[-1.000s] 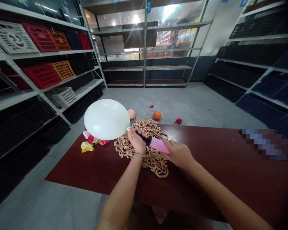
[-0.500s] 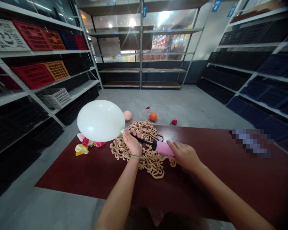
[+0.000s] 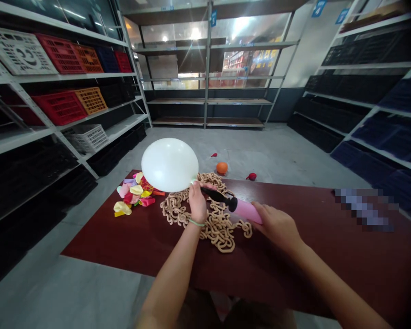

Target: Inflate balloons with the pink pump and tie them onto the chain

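A white inflated balloon sits with its neck on the black nozzle end of a hand balloon pump. My left hand is closed around the balloon's neck and the nozzle tip. Wrapped around the pump's pink barrel is my right hand, at the end nearer me. Below both hands a heap of tan chain-like links lies on the dark red table. Left of it is a pile of flat coloured balloons, partly behind the white balloon.
On the floor beyond the table are an orange balloon and two small red balloons, one nearer the table. A blurred flat item lies on the table's right. Shelves with crates stand along the left; racks stand behind.
The white balloon has shifted right in view and looks smaller. Both hands and the pump have moved slightly right. More flat balloons show, while the peach balloon behind is now hidden.
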Demonstrator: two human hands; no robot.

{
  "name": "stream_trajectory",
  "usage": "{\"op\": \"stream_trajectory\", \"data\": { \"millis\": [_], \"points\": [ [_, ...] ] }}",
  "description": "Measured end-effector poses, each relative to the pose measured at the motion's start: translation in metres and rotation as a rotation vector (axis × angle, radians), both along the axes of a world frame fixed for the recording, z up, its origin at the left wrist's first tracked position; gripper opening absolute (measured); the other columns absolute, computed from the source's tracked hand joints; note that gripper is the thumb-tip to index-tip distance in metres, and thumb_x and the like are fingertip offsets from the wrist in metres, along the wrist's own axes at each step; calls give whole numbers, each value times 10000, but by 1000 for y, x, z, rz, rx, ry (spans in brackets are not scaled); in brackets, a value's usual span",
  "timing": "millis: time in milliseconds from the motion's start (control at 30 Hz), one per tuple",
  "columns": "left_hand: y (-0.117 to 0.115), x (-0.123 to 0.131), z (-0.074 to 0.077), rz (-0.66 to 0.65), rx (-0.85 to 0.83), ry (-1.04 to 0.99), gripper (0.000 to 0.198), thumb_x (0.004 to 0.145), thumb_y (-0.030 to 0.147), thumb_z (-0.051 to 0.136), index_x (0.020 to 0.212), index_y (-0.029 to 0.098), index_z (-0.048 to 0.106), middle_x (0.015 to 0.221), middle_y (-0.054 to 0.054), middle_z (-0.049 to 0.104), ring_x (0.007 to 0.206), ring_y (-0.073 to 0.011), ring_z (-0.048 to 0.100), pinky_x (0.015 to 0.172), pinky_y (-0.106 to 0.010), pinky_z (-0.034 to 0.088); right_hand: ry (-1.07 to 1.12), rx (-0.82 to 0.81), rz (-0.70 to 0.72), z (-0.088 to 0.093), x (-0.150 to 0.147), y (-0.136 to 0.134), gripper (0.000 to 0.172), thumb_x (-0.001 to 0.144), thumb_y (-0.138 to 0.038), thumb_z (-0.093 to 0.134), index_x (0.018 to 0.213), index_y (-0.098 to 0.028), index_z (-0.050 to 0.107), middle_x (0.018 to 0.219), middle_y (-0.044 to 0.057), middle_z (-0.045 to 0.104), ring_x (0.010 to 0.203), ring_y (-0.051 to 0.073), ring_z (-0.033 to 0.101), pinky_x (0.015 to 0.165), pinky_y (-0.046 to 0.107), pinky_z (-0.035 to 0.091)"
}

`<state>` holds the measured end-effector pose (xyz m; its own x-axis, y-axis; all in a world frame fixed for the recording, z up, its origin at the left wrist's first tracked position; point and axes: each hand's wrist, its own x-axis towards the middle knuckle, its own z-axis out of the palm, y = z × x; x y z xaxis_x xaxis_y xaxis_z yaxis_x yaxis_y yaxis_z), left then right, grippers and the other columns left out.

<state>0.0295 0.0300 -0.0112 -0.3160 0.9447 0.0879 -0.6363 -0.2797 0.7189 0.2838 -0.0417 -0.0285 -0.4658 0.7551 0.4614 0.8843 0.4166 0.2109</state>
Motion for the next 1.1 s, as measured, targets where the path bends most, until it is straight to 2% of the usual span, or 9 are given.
{"op": "stream_trajectory", "data": {
  "millis": [133,233,367,500,633,733,900,1000,1100],
  "points": [
    [-1,-18,7,-10,-37,98,399,886,583,529,796,201,453,676,-25,655,646,-178,687,659,-330,564,-6,26,-36,1,38,-5,385,960,-366,457,1293,-190,538,1052,137,673,866,290,637,744,390,436],
    [-2,-25,14,-95,2,200,408,876,589,542,775,201,464,644,-13,637,609,-167,669,616,-306,552,-7,13,-65,3,44,-2,407,961,-358,441,1318,-186,537,1067,146,660,902,303,624,776,415,432],
    [-1,-29,22,-114,17,310,423,871,596,550,740,201,474,592,4,593,539,-147,618,562,-281,533,-59,-44,10,6,19,11,480,921,-304,514,1377,-154,494,1206,161,615,1035,284,575,890,423,413],
    [1,-35,28,-119,42,346,412,886,581,542,740,201,477,576,13,566,509,-135,585,541,-268,518,-94,-50,94,9,-22,29,526,903,-154,471,1426,-217,463,1294,123,593,1133,285,515,1002,485,326],
    [2,-41,31,-161,79,451,407,909,567,512,729,202,489,572,2,570,509,-141,576,546,-267,503,-69,-83,176,8,-53,43,569,910,-104,434,1462,-237,423,1340,101,576,1150,273,497,1024,478,304],
    [1,-43,24,-206,60,501,405,910,542,526,705,193,537,584,-15,582,523,-147,575,555,-268,487,-37,-96,225,-3,-62,47,557,926,-118,437,1465,-257,423,1366,96,566,1210,274,481,1041,475,302],
    [0,-41,1,-212,-19,585,415,920,506,531,656,191,580,566,-24,584,536,-161,577,594,-280,476,45,-109,269,-24,-59,46,515,942,-161,456,1446,-268,451,1391,94,562,1287,253,465,1083,478,300],
    [1,-38,-10,-188,-26,674,434,929,523,503,647,199,568,554,-20,586,528,-163,568,601,-284,465,81,-120,278,-27,-58,45,553,919,-155,474,1455,-289,439,1406,79,555,1295,245,471,1125,509,264],
    [1,-36,-15,-200,-33,713,434,926,540,494,660,206,569,539,-16,581,513,-167,554,602,-292,455,113,-154,302,-27,-58,44,602,876,-142,499,1458,-283,435,1425,71,540,1310,256,461,1156,549,209]
  ]
}}
